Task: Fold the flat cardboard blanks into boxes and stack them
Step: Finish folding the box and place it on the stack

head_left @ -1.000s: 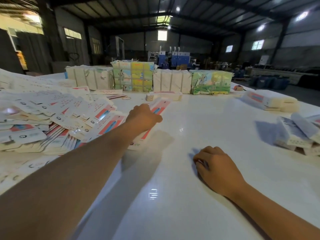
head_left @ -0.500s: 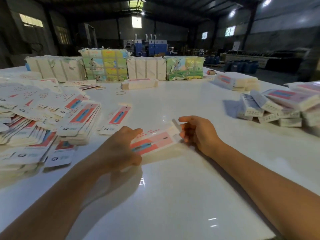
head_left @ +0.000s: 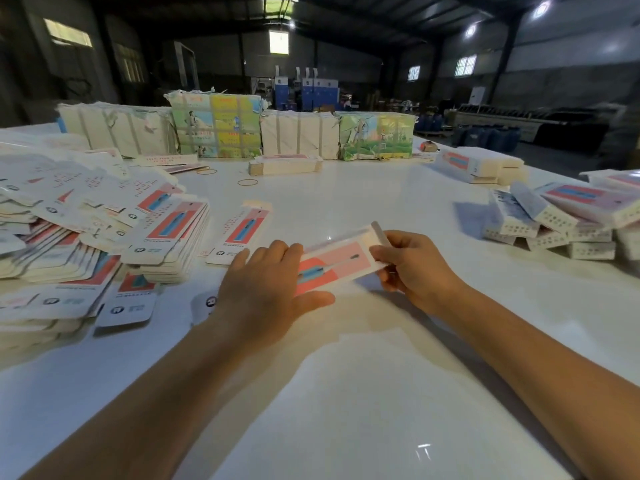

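**Holding one blank at mid-table**

Holding a flat cardboard blank point(head_left: 334, 266) just above the white table point(head_left: 346, 393), the left hand point(head_left: 266, 289) grips its near end, and the right hand point(head_left: 414, 268) pinches its far end. Loose blanks point(head_left: 90, 230) crowd the left edge; folded boxes point(head_left: 561, 220) pile at the right. Bare tabletop lies between and toward the viewer. Wrapped bundles point(head_left: 242, 131) line the far edge, with a dim warehouse behind.

No text, brand or number is legible. The cardboard blank point(head_left: 334, 268) carries a printed pink-and-red panel with a blue graphic; any lettering is blurred. The loose blanks point(head_left: 104, 233) show small round logos and rows of red print (too small to read). The wrapped bundles point(head_left: 216, 128) bear illustrations only.
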Tool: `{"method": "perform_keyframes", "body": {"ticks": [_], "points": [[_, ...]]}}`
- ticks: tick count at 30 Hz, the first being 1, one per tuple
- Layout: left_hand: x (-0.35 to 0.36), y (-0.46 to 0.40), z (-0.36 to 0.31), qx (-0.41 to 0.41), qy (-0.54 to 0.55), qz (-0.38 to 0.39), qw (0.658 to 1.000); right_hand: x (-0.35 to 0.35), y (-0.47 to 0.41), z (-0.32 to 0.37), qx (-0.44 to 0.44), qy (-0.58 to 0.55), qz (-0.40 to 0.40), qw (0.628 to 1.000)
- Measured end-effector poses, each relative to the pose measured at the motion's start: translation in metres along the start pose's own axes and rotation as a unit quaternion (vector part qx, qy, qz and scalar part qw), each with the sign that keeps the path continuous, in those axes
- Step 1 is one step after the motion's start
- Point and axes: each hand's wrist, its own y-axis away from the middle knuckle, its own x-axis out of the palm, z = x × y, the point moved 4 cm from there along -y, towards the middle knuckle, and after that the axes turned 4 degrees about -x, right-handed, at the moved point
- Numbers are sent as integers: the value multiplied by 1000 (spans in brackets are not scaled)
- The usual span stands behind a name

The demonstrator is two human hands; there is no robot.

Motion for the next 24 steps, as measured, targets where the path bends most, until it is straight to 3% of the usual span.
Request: {"method": "perform_keyframes", "body": {"ticks": [4, 8, 13, 19, 24], "points": [[-7, -3, 3, -23, 51, -30, 998, -2, 3, 2, -18, -16, -59, 998], [-12, -5, 13, -51, 46, -59, 996, -12, 11, 15, -123, 87, -167, 974], [-8, -8, 9, -38, 40, -43, 998, 17, 23, 18, -154, 137, -80, 975], [-8, -7, 2, -11, 22, -54, 998, 15, 22, 16, -121, 132, -53, 982], [-6, -7, -6, 19, -41, -66, 997, 23, 21, 13, -103, 235, -21, 966]]}}
